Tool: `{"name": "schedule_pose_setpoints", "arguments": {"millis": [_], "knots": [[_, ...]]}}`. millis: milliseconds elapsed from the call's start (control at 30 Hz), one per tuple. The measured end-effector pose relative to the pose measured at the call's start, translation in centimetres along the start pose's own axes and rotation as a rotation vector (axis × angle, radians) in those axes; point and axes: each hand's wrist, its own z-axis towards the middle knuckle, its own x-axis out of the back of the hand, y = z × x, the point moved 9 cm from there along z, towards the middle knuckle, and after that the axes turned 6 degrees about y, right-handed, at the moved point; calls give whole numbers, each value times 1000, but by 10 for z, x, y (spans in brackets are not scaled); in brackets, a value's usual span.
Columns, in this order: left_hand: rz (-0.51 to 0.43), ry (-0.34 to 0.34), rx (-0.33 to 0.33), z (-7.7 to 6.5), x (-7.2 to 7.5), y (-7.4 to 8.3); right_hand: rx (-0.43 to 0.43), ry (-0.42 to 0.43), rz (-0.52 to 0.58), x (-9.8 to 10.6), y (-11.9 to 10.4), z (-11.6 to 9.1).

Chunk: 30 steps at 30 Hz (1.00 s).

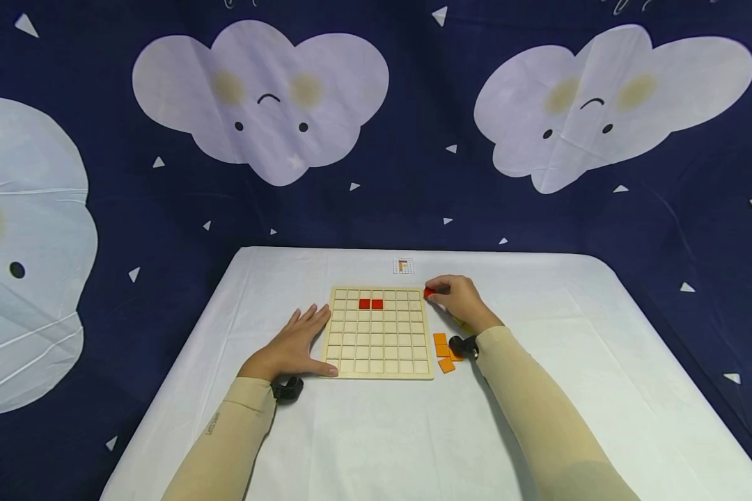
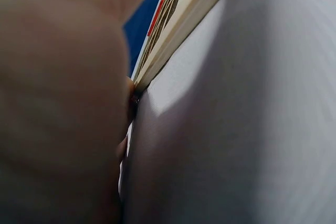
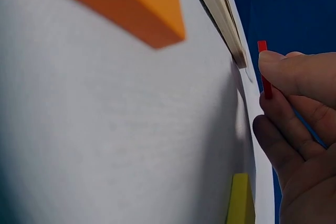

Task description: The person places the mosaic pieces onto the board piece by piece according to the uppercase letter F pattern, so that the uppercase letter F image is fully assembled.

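A pale wooden grid board [image 1: 378, 351] lies on the white table. Two red square tiles [image 1: 365, 304] sit side by side in cells of its second row from the far edge. My left hand [image 1: 293, 346] rests along the board's left side, fingers spread and thumb at the near left corner. Just off the board's far right corner, my right hand [image 1: 460, 300] pinches another red tile [image 3: 265, 72] between thumb and fingers. In the right wrist view that tile is seen edge-on, raised off the table.
Several orange tiles [image 1: 441, 339] lie right of the board, near my right wrist. A yellow tile [image 3: 240, 200] is partly hidden beneath the right hand. Beyond the board lies a small card [image 1: 404, 266] printed with a coloured grid. A dark blue cloth [image 1: 413, 202] with clouds hangs behind the table.
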Motion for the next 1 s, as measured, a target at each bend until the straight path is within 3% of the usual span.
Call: {"name": "schedule_pose_setpoints", "arguments": {"millis": [1000], "knots": [[0,-5,2,0,0,-1,12,-7,100,-13,-15,-1]]}}
